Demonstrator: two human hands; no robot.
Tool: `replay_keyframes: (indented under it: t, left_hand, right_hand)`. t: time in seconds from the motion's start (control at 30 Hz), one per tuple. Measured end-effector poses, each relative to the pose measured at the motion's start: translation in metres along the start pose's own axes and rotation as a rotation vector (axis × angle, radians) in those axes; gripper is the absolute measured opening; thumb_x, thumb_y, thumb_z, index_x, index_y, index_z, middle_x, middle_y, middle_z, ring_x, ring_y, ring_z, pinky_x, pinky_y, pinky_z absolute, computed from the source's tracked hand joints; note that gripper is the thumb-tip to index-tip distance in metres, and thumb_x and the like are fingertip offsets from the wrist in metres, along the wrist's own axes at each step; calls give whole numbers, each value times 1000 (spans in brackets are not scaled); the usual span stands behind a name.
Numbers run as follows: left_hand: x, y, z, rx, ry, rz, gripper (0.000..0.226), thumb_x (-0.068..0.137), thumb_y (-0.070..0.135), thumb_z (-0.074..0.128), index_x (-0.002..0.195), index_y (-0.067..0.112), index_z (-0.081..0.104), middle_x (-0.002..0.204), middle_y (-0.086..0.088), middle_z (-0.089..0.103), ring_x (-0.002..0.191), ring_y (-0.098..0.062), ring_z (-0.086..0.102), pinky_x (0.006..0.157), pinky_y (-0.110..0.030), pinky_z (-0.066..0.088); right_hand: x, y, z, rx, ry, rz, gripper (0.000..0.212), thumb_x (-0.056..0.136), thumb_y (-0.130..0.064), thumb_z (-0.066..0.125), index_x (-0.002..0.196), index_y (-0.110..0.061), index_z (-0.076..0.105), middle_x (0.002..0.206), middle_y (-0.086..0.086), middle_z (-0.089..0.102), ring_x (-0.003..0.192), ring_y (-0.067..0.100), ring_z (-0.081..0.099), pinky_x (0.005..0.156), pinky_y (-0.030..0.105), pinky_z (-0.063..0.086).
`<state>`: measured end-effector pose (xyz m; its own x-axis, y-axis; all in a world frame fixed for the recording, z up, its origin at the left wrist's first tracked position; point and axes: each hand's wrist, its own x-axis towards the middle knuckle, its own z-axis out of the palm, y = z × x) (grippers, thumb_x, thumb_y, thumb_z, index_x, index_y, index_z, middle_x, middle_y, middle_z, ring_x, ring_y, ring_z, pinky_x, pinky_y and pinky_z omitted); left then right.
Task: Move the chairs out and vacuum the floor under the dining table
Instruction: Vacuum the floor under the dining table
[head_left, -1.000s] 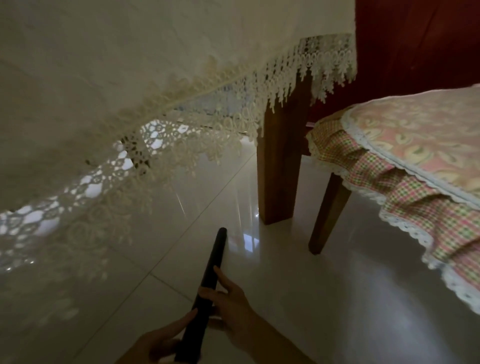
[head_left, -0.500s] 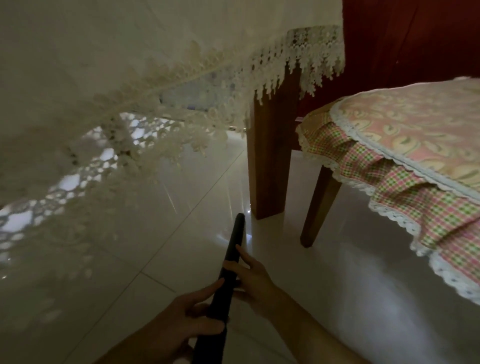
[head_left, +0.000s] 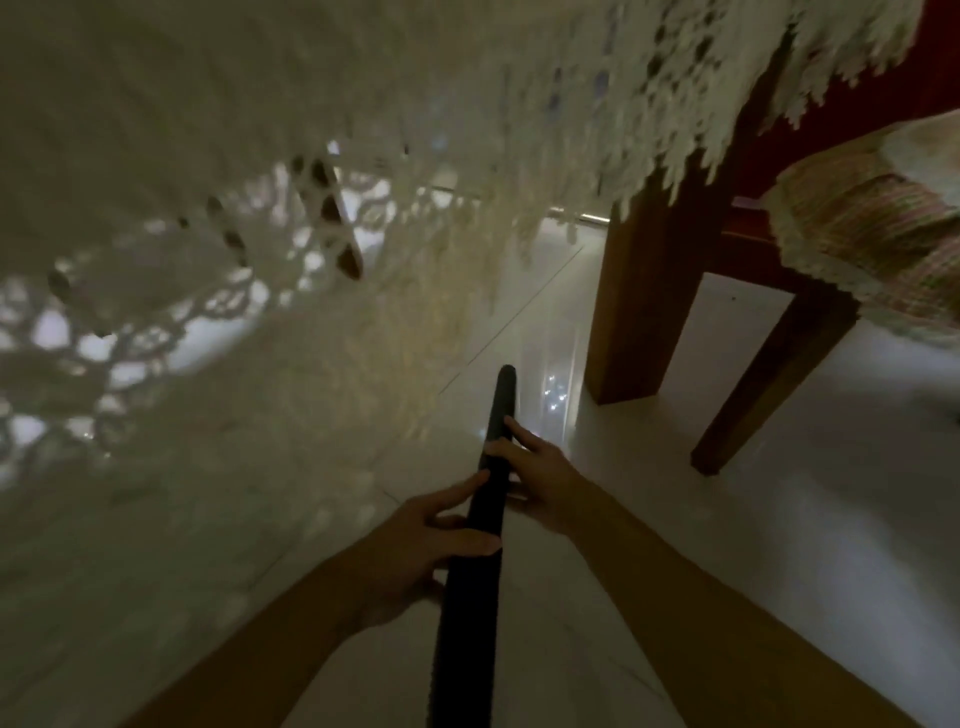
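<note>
Black vacuum tube (head_left: 478, 525) clamped in my left hand (head_left: 415, 545) and right hand (head_left: 540, 483), tip low over white tiled floor (head_left: 779, 519), beside wooden table leg (head_left: 644, 291), lace tablecloth (head_left: 311, 130) overhead, chair (head_left: 857, 234) right.

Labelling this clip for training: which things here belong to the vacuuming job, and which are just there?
Job: vacuum tube, left hand, right hand, floor, table leg, chair.
Just there: lace tablecloth.

The lace tablecloth (head_left: 218, 171) is blurred across the upper left. The chair (head_left: 857, 234) is cut off at the right edge.
</note>
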<state>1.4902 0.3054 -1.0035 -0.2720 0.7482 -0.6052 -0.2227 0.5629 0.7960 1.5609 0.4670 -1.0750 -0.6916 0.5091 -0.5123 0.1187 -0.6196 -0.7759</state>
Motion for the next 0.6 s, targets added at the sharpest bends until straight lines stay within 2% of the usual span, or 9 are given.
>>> replay_keyframes:
  t: [0.13,0.2,0.27,0.43,0.6]
  left_hand:
    - [-12,-8,-28,-57,60,13,61,85,-1,68,131,37,55,115,-13,70,94,-30,67,78,-43,58]
    - [-16,-14,-38,-82,101,20,56,85,-4,66,126,33,59,116,-14,69,92,-31,67,75,-44,56]
    - [-19,-21,-44,-94,125,11,61,85,-6,66,131,33,57,113,-14,71,92,-32,67,75,-43,57]
    - [-17,-32,-33,-94,71,3,76,84,-2,68,144,38,44,115,-12,69,100,-32,69,82,-47,59]
    - [-6,-34,1,-72,10,11,78,84,-1,70,144,41,43,114,-6,69,90,-19,73,78,-44,61]
  right_hand:
    - [22,10,38,-51,-27,36,65,85,-14,73,143,-31,47,119,15,64,89,27,68,55,27,55]
    - [27,16,51,-67,-49,47,63,87,-17,73,143,-30,47,118,14,64,82,23,68,50,24,54]
    - [27,21,57,-93,-62,57,60,88,-17,71,143,-26,48,118,13,64,81,21,68,49,23,54]
    - [19,22,44,-150,-71,64,69,87,-15,72,146,-33,42,120,14,63,88,24,69,53,26,56]
    - [0,18,6,-131,-12,57,69,87,-15,71,146,-36,42,117,11,64,95,26,68,61,29,57]
